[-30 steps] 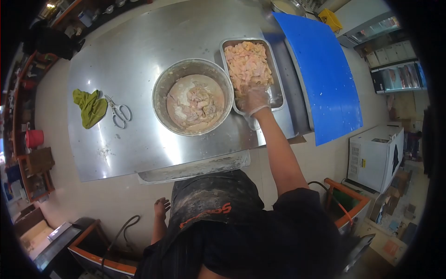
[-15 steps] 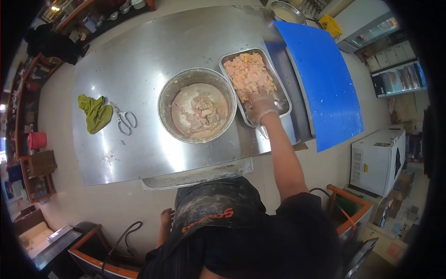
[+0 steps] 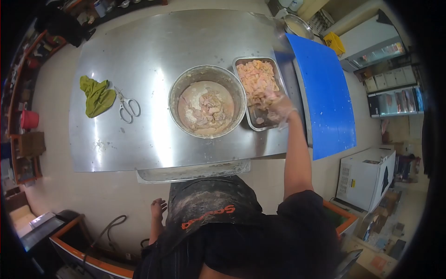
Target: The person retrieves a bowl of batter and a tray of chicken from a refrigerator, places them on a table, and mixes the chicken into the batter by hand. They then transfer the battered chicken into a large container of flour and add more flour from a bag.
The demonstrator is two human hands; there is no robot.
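Observation:
My right hand (image 3: pixel 281 107), in a clear plastic glove, is at the near right part of a steel tray (image 3: pixel 251 122). Its fingers are closed around some raw chicken pieces (image 3: pixel 256 76), a little smeared by motion. More cut pieces heap up in the tray's far half. Left of the tray, almost touching it, stands a round metal pot (image 3: pixel 173 111) with floury chicken strips (image 3: pixel 211 109) in pale flour. My left hand (image 3: pixel 159 208) hangs beside the dusty apron (image 3: pixel 209 200), bare, fingers loosely bent and apart, holding nothing.
Scissors (image 3: pixel 129 109) and a green cloth (image 3: pixel 98 96) lie on the left of the steel table (image 3: pixel 125 56). A blue board (image 3: pixel 325 97) borders the tray's right side. Below the table's near edge a long pan (image 3: pixel 195 171) sticks out. Another person (image 3: pixel 62 21) stands at far left.
My right hand has shifted slightly toward the tray's right side, and more of the tray's bare bottom shows. My left hand shows more fully beside the apron. The whole view has shifted.

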